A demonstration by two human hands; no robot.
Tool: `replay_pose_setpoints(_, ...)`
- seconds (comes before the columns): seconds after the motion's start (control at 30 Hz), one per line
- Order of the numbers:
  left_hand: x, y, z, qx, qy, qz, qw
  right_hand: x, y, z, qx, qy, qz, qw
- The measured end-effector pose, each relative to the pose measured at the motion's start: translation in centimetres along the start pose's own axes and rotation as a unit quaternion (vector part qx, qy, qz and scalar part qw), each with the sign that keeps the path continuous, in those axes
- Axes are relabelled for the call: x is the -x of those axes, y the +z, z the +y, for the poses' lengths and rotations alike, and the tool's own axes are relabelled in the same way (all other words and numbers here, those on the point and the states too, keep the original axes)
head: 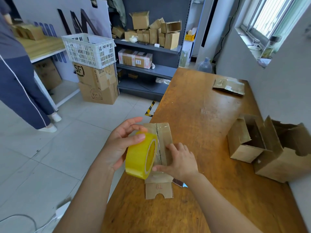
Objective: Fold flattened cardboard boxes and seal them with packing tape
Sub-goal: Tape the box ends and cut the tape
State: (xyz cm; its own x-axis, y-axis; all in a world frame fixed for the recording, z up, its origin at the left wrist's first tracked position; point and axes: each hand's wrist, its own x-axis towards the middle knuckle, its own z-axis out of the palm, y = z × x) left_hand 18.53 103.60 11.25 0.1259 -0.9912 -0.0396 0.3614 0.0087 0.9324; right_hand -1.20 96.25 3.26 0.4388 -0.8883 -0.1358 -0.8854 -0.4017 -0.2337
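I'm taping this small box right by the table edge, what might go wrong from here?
1. The small cardboard box sits at the wooden table's left edge; a tug from the yellow tape roll might drag it off.
2. Only the right hand presses it down, so it may shift and the tape could drift off the seam.
3. The left hand holds the roll tilted, so the tape may wrinkle.

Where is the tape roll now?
Head view, lower centre: the yellow tape roll is gripped by the left hand at the left edge of the wooden table, against the small box that the right hand presses.
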Motion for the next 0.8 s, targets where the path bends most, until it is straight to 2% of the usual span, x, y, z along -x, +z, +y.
replay_pose_setpoints(0.07,0.1,1.0,-0.3,-0.009,0.013,0.018,1.000,-0.3,-0.5,-0.1,-0.066,0.000,0.019,0.998)
replay_pose_setpoints(0.1,0.1,1.4,-0.5,-0.013,0.021,0.028,0.999,-0.3,-0.9,-0.3,-0.126,-0.006,0.065,0.990)
replay_pose_setpoints(0.13,0.1,1.8,-0.6,-0.016,0.030,0.037,0.999,-0.2,-1.3,-0.5,-0.199,-0.013,0.130,0.971)
replay_pose_setpoints(0.2,0.0,2.5,-0.7,-0.026,0.051,0.053,0.997,0.2,-3.1,-1.4,-0.361,-0.024,0.228,0.904)
replay_pose_setpoints(0.23,-0.1,2.9,-0.8,-0.032,0.061,0.064,0.996,0.4,-4.3,-2.0,-0.435,-0.036,0.224,0.871)
replay_pose_setpoints(0.3,-0.4,3.5,-1.0,-0.045,0.080,0.096,0.991,0.8,-6.3,-3.3,-0.527,-0.088,0.145,0.833)
replay_pose_setpoints(0.37,-0.6,4.2,-1.0,-0.040,0.102,0.117,0.987,1.1,-7.5,-4.1,-0.544,-0.145,0.085,0.822)
replay_pose_setpoints(0.43,-0.8,4.5,-0.8,-0.050,0.124,0.117,0.984,0.9,-7.9,-4.3,-0.562,-0.155,0.063,0.810)
replay_pose_setpoints(0.53,-1.0,4.0,-0.5,-0.110,0.159,0.111,0.975,0.6,-8.1,-4.0,-0.577,-0.143,0.066,0.801)
replay_pose_setpoints(0.67,-1.5,3.9,0.1,-0.214,0.215,0.170,0.938,0.3,-9.1,-3.5,-0.559,-0.139,0.072,0.814)
replay_pose_setpoints(0.73,-2.1,4.2,0.6,-0.208,0.199,0.238,0.928,0.4,-9.5,-3.5,-0.541,-0.143,0.070,0.826)
replay_pose_setpoints(0.8,-2.7,4.1,1.0,-0.119,0.119,0.281,0.945,0.5,-9.6,-3.7,-0.531,-0.146,0.070,0.832)
